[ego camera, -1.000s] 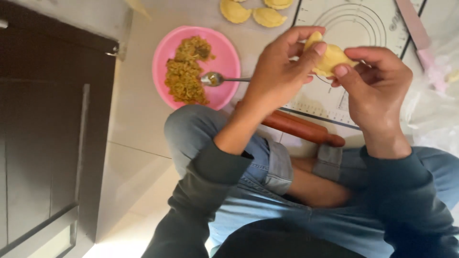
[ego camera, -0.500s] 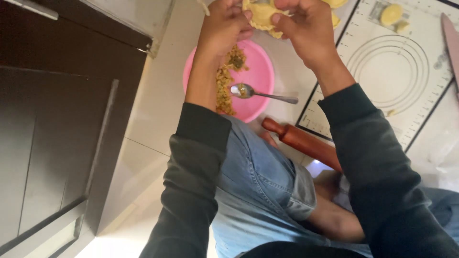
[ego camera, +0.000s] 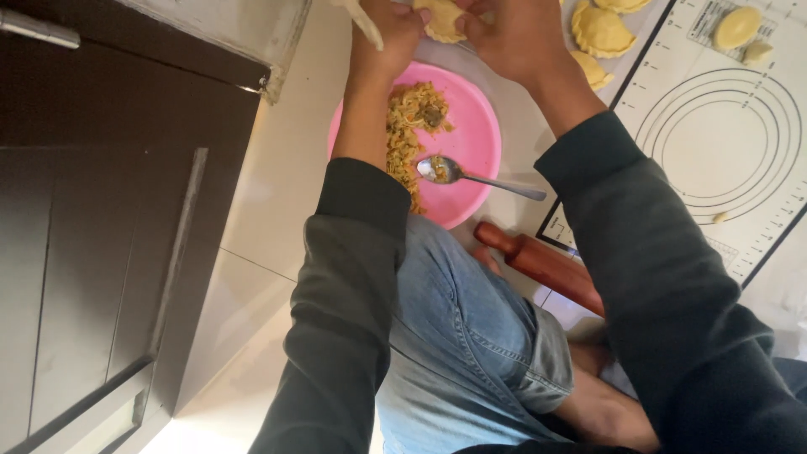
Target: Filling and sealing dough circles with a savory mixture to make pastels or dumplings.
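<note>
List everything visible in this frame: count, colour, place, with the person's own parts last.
Plate: one, pink, on the floor.
Filling: one heap, yellow-brown, on the plate.
Spoon: one, metal, resting on the plate.
Rolling pin: one, reddish wood, beside the knee.
Pastry mat: one, white with black rings, at right.
Folded dumplings: at least three, pale yellow, beside the mat.
Dough pieces: two, pale, on the mat.
Cabinet: dark brown, at left.
Left hand and right hand: both on one dumpling at the top edge.

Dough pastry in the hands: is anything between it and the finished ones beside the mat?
Nothing visible. Left hand and right hand hold the dough pastry together above the pink plate. The finished pastries lie close to its right, with only bare floor between.
</note>
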